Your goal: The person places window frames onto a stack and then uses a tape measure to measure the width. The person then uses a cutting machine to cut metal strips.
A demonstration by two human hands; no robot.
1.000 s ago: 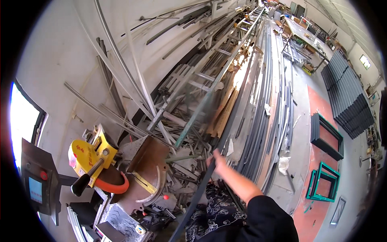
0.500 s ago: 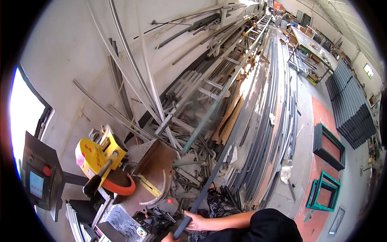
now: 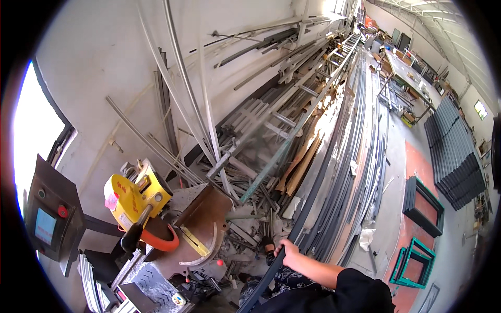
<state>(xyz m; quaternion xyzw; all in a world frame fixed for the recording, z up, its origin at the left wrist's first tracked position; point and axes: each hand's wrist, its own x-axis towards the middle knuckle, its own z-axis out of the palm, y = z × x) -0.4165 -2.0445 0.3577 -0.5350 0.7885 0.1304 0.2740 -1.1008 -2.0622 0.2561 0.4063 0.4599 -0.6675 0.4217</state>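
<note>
right hand (image 3: 288,252) clasps the long grey bar (image 3: 266,279), right of the saw (image 3: 125,194); left hand unseen, can't tell its grip. a careless swing could snag it on stacked profiles (image 3: 336,201).

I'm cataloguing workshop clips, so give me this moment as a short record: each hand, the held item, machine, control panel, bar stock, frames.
Right hand: closed around a long dark grey bar
Left hand: not in view
Held item: slanting, lower end cut off by picture's edge
Machine: yellow-headed, black-handled lever
Control panel: dark, with screen, red button
Bar stock: long grey bars beyond the hand
Frames: green-edged frames, far right
</note>
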